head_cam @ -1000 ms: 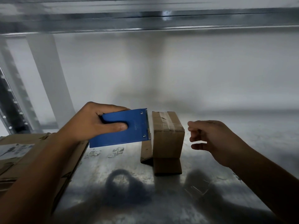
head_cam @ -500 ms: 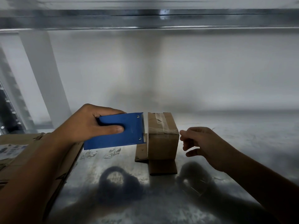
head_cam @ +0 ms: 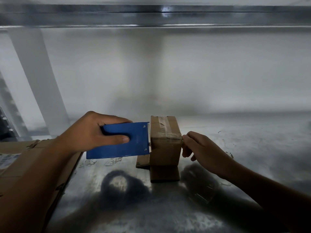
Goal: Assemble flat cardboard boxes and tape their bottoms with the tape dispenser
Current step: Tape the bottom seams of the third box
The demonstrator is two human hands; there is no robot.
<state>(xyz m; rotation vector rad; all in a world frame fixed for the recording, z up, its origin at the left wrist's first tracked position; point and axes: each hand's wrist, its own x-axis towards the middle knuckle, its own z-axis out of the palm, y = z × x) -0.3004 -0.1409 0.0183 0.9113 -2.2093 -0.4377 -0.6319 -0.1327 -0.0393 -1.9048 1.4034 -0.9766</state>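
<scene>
Box (head_cam: 165, 148) stands between dispenser (head_cam: 138, 140), clamped by left fingers (head_cam: 116, 139), and right fingers (head_cam: 186, 137), grip unclear.

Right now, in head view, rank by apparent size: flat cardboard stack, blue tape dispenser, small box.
Largest: flat cardboard stack, though nearer, partly hidden.
Then blue tape dispenser and small box: too alike to rank.

Matt brown cardboard box (head_cam: 165, 145) banded with glossy clear tape (head_cam: 162, 125), smooth blue plastic tape dispenser (head_cam: 124, 140) with metal teeth, scuffed dull-shiny metal bench (head_cam: 244, 148), flat matt cardboard sheets (head_cam: 25, 158) at left
</scene>
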